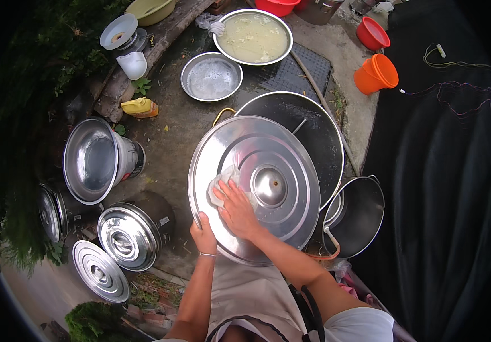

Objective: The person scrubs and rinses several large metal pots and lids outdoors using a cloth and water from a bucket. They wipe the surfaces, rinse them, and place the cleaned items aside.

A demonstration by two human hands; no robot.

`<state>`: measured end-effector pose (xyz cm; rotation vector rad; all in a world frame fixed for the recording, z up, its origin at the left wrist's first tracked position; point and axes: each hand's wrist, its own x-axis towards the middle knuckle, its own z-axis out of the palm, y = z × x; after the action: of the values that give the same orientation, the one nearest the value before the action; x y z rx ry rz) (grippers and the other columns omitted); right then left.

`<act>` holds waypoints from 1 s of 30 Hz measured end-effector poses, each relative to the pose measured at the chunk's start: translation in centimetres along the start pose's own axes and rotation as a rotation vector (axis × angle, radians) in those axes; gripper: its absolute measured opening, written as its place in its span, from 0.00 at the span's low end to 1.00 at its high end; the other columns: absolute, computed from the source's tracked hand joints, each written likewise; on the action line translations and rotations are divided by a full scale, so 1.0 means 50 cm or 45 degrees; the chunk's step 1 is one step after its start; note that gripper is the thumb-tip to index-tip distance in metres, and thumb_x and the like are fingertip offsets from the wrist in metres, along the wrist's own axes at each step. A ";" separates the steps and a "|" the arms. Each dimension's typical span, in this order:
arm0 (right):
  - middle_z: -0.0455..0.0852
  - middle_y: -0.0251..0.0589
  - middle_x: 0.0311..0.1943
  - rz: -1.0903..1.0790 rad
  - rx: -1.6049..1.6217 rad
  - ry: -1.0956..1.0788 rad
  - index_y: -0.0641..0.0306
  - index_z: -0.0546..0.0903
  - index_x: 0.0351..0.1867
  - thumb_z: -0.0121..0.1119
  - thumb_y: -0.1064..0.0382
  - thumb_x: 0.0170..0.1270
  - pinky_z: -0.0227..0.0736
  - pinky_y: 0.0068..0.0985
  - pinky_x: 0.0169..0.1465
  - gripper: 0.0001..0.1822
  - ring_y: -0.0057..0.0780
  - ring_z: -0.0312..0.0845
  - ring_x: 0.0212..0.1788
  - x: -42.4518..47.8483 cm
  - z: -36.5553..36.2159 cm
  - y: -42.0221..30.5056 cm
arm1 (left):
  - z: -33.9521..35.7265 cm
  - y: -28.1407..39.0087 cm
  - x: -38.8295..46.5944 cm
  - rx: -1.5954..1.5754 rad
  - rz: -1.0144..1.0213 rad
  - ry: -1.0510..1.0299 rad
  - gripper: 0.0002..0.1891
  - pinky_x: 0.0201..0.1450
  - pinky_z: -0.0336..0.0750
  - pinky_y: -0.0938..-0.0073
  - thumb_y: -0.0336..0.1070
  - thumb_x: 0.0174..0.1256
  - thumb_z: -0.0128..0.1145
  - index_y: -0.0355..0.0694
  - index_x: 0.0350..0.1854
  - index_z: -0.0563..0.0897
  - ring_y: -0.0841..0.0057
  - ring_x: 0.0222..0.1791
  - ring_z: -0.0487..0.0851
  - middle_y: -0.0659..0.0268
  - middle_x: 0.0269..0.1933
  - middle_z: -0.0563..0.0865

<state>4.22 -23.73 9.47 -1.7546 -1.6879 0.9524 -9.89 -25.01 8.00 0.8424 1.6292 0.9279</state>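
Note:
A large round metal lid (290,226) with ring grooves and a domed centre is held tilted in front of me. My left hand (204,235) grips its lower left rim, thumb on the upper face. Under the spread fingers of my right hand (237,209) a pale cloth (228,174) is pressed flat against the lid, left of the dome. Behind the lid stands a wide dark-bottomed basin or pot (318,141), partly covered by it. A short light-coloured rod or handle (299,126) shows inside that vessel. Past the lid's left edge a yellow handle (223,112) sticks out.
Ahead are a metal basin of cloudy liquid (254,36) and a smaller soapy basin (212,78). Lidded pots (128,239), a steel bowl (91,160) and a yellow jug (139,107) stand left. A tall pot (358,218), orange bucket (373,75) and black sheeting (433,171) are right.

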 end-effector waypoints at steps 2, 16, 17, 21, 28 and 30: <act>0.59 0.45 0.72 0.077 -0.059 -0.184 0.54 0.67 0.69 0.54 0.61 0.63 0.45 0.46 0.74 0.30 0.49 0.49 0.75 -0.125 -0.041 -0.003 | -0.007 -0.006 0.010 -0.075 -0.044 -0.002 0.24 0.37 0.73 0.75 0.47 0.77 0.44 0.25 0.42 0.80 0.82 0.34 0.77 0.64 0.35 0.84; 0.50 0.44 0.76 0.624 -0.170 0.347 0.49 0.60 0.73 0.41 0.47 0.71 0.32 0.52 0.75 0.30 0.51 0.38 0.77 0.245 -0.094 0.430 | -0.040 -0.028 0.025 0.089 -0.134 -0.023 0.26 0.37 0.75 0.76 0.54 0.76 0.43 0.31 0.45 0.80 0.80 0.34 0.80 0.65 0.37 0.84; 0.50 0.44 0.76 0.476 -0.161 0.322 0.49 0.60 0.72 0.41 0.47 0.72 0.32 0.52 0.75 0.30 0.51 0.38 0.77 0.286 -0.074 0.386 | -0.038 -0.022 0.022 0.129 -0.127 -0.009 0.26 0.37 0.75 0.77 0.54 0.76 0.43 0.30 0.45 0.80 0.79 0.34 0.80 0.64 0.38 0.84; 0.48 0.41 0.76 -0.018 -0.062 0.173 0.49 0.61 0.72 0.45 0.50 0.71 0.31 0.48 0.76 0.29 0.48 0.33 0.78 0.252 0.016 0.158 | -0.016 0.005 0.014 0.085 -0.028 0.065 0.24 0.37 0.73 0.76 0.51 0.75 0.46 0.28 0.43 0.80 0.80 0.34 0.77 0.65 0.37 0.82; 0.51 0.36 0.76 -0.304 -0.042 -0.095 0.42 0.62 0.71 0.46 0.50 0.72 0.27 0.51 0.76 0.26 0.37 0.35 0.79 0.262 -0.032 0.153 | -0.010 0.004 -0.011 0.069 0.027 0.021 0.21 0.42 0.75 0.75 0.44 0.73 0.50 0.25 0.50 0.78 0.76 0.38 0.80 0.60 0.43 0.83; 0.50 0.33 0.76 -0.023 -0.059 -0.011 0.41 0.62 0.71 0.43 0.48 0.72 0.26 0.52 0.76 0.27 0.35 0.35 0.79 0.289 -0.081 0.279 | -0.005 -0.004 -0.017 0.057 0.048 0.023 0.19 0.43 0.75 0.75 0.39 0.70 0.54 0.25 0.53 0.78 0.76 0.39 0.80 0.61 0.45 0.84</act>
<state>15.75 -10.22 -0.77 -1.7641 -1.7416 0.9210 -9.97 -25.88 8.26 0.9004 1.6597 0.9308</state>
